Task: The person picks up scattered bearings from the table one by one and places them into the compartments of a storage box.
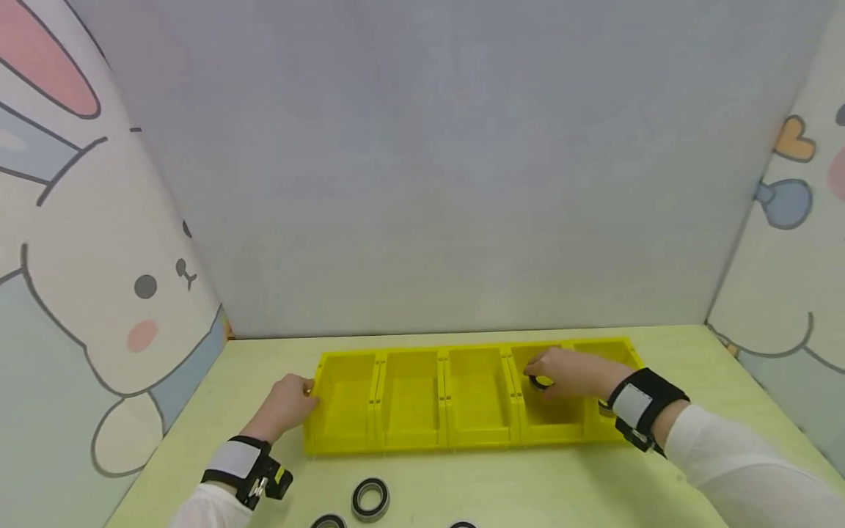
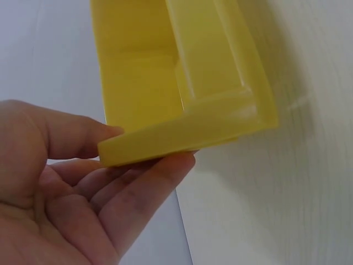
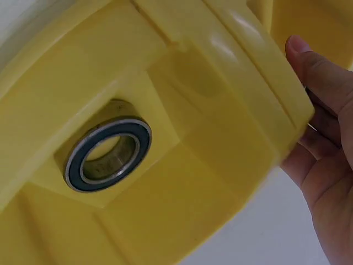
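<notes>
A row of yellow bins (image 1: 412, 438) joined side by side stands on the table. My left hand (image 1: 285, 403) pinches its left end wall, thumb inside and fingers outside, as the left wrist view shows. Reaching into the second compartment from the right, my right hand (image 1: 568, 372) holds a ball bearing (image 1: 537, 384) at its fingertips, partly covered by them. The right wrist view shows that hand beyond a divider, its bearing hidden. Another bearing (image 3: 144, 139), black-sealed with a metal rim, lies in the rightmost compartment.
On the pale table (image 1: 528, 488) in front of the bins lies a bearing (image 1: 356, 501). Two more, one bearing (image 1: 328, 520) and another bearing (image 1: 463, 524), are cut by the lower frame edge. A grey wall (image 1: 449, 183) rises behind, with cartoon-printed side panels.
</notes>
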Demonstrator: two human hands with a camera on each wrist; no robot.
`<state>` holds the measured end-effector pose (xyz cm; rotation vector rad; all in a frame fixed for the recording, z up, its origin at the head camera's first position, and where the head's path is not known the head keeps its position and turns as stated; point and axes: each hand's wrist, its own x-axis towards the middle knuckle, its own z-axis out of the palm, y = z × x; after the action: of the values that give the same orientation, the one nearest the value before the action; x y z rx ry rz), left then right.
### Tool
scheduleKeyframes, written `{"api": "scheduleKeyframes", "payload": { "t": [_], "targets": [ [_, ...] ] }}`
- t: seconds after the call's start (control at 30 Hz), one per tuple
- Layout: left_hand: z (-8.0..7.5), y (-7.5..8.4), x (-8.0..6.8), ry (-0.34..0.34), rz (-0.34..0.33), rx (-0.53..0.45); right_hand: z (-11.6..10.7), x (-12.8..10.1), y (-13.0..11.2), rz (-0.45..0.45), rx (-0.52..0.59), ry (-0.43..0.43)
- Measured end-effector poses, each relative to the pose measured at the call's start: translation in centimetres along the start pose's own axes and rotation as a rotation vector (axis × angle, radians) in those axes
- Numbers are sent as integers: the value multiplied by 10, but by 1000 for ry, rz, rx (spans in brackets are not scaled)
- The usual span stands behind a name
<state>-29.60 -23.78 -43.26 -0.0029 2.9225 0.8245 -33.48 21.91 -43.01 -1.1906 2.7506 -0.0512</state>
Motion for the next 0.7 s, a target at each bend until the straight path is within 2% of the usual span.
{"api": "scheduleKeyframes", "payload": {
  "t": [0.2,0.47,0.7],
  "targets": [
    [0,0,-4,18,27,-39,18,11,3,-25,28,36],
    [1,1,-5,20,19,-16,29,15,1,-9,114,42],
    [1,3,-4,9,-5,15,31,17,-5,56,132,43]
  ]
}}
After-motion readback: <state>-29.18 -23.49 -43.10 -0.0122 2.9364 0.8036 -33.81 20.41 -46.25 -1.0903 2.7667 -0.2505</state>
